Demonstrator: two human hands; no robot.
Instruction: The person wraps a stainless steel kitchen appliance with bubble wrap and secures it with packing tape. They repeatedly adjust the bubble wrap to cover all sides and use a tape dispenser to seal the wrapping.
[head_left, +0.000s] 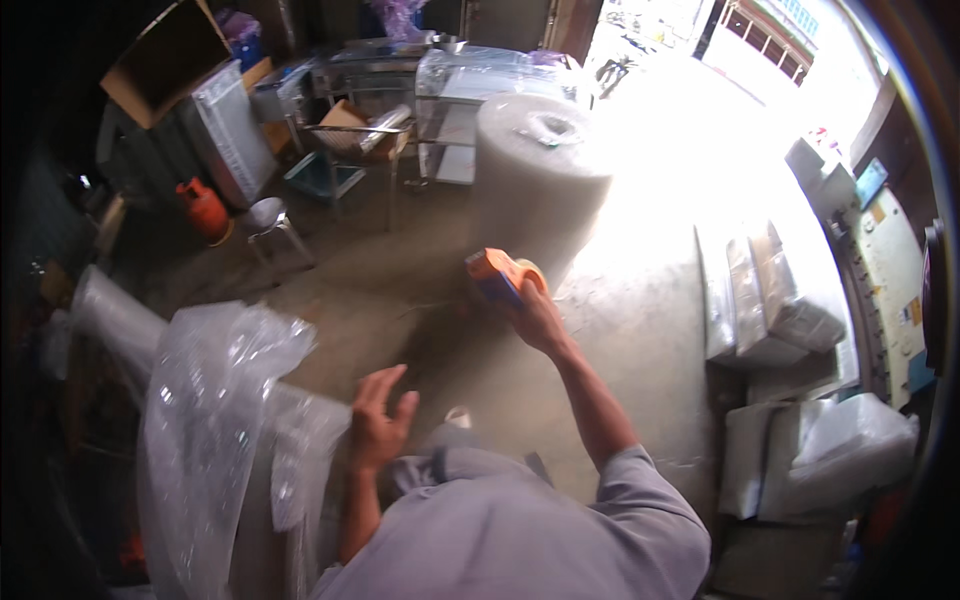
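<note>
My right hand (535, 312) is stretched out ahead and wrapped round an orange tape dispenser (494, 272), with a yellowish roll showing beside the fingers. Beyond it stands a tall, thick roll of bubble wrap (545, 175), upright on the floor; the dispenser appears in front of its lower part. Lower and to the left, my left hand (381, 415) holds nothing, its fingers apart. Close beside that hand, a sheet of clear plastic wrap (225, 375) drapes over an item whose shape is mostly hidden.
Wrapped packages (765, 295) are stacked on the right, with more bundles (830, 450) below them. An orange gas cylinder (204, 212) and a stool (272, 225) stand at the left. A chair (355, 135) and wrapped shelving (450, 110) are further back. Bright daylight enters at the top right.
</note>
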